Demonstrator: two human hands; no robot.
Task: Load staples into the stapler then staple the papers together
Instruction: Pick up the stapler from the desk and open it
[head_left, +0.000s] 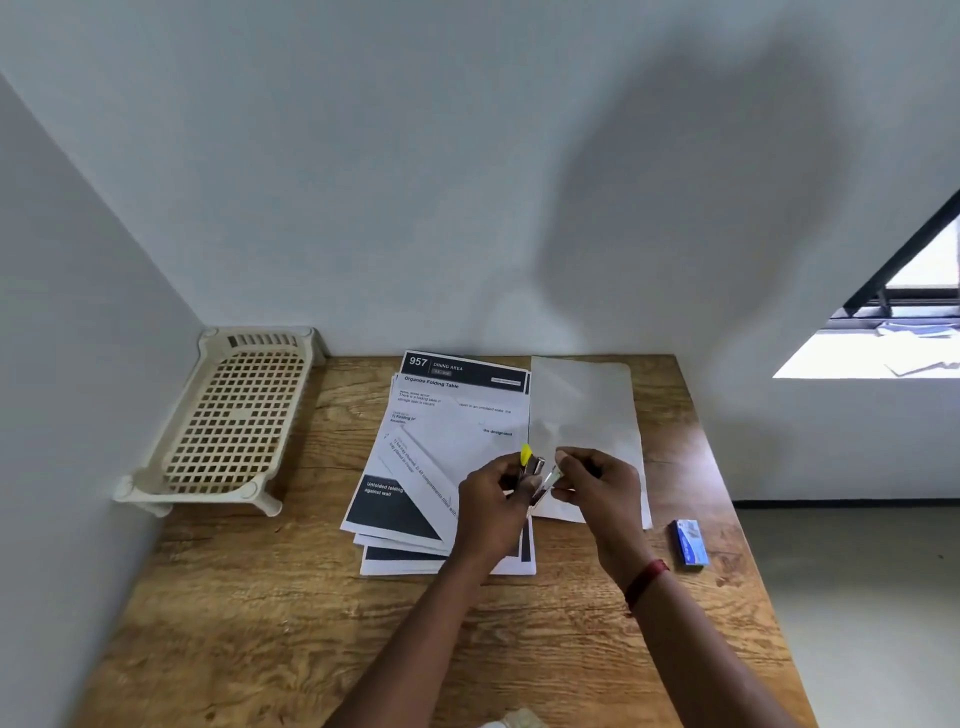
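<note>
The small metal stapler with a yellow tip (531, 470) is up off the bench, held above the near middle of the loose stack of printed white papers (447, 457), and it looks opened for loading. The left hand (493, 512) has it wrapped, fingers curled closed round the body, yellow end pointing away towards the wall. The right hand (597, 483) is pinched shut at thumb and fingertips on something thin and shiny, what I take to be a strip of metal staples (551, 477), right beside the stapler; blur hides whether it is touching the channel yet.

So this is the loading step, in my view. To do it well: keep the stapler steady and level in the left hand, line the strip up with the open channel, legs down, and slide it in without bending it. A light pinch is enough, since a hard squeeze may snap the strip. Then close the top until it seats.

Further out, a plain blank white sheet (584, 431) lies just beside the printed pile, towards the far right corner. The small blue staple box (691, 542) sits near the right edge of the wooden bench (270, 613), well apart from the hands. A cream plastic lattice rack (234, 415) stands in the far left corner against the wall.
</note>
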